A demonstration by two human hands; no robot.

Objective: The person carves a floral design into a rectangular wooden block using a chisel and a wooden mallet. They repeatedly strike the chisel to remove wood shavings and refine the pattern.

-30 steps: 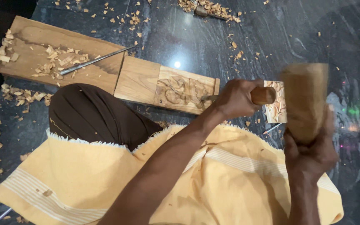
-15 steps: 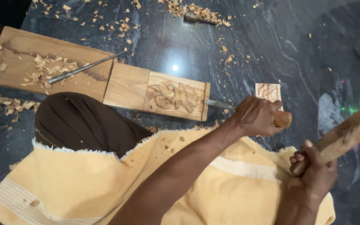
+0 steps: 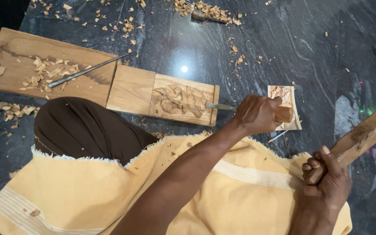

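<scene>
Clenched around the wooden handle of a chisel (image 3: 244,109), the left hand (image 3: 257,114) was held just past the right end of a carved wooden block (image 3: 183,101), with the steel blade laid low and its tip set against the edge of the relief. A wooden mallet (image 3: 357,140) was gripped by its handle in the right hand (image 3: 325,185), its head drawn back and well apart from the chisel's butt. The block was seen lying on a dark stone floor (image 3: 249,61), butted against a longer plank (image 3: 44,69) on which a thin metal tool (image 3: 88,70) and a heap of wood chips (image 3: 44,76) were resting. A small carved panel (image 3: 283,98) was partly hidden behind the left hand, and a slim pencil-like stick (image 3: 278,136) showed just beneath it. A yellow cloth (image 3: 88,196) was spread over the lap, with a dark brown garment (image 3: 83,130) showing above it. Risk was judged to lie in the swing: were the mallet brought down off-centre, the chisel's butt could be missed and the knuckles struck. Were the blow too heavy or the blade tilted, the tip could be driven across the carving and detail torn away. The block did not appear to be clamped, so it might be shifted by a hard strike.
</scene>
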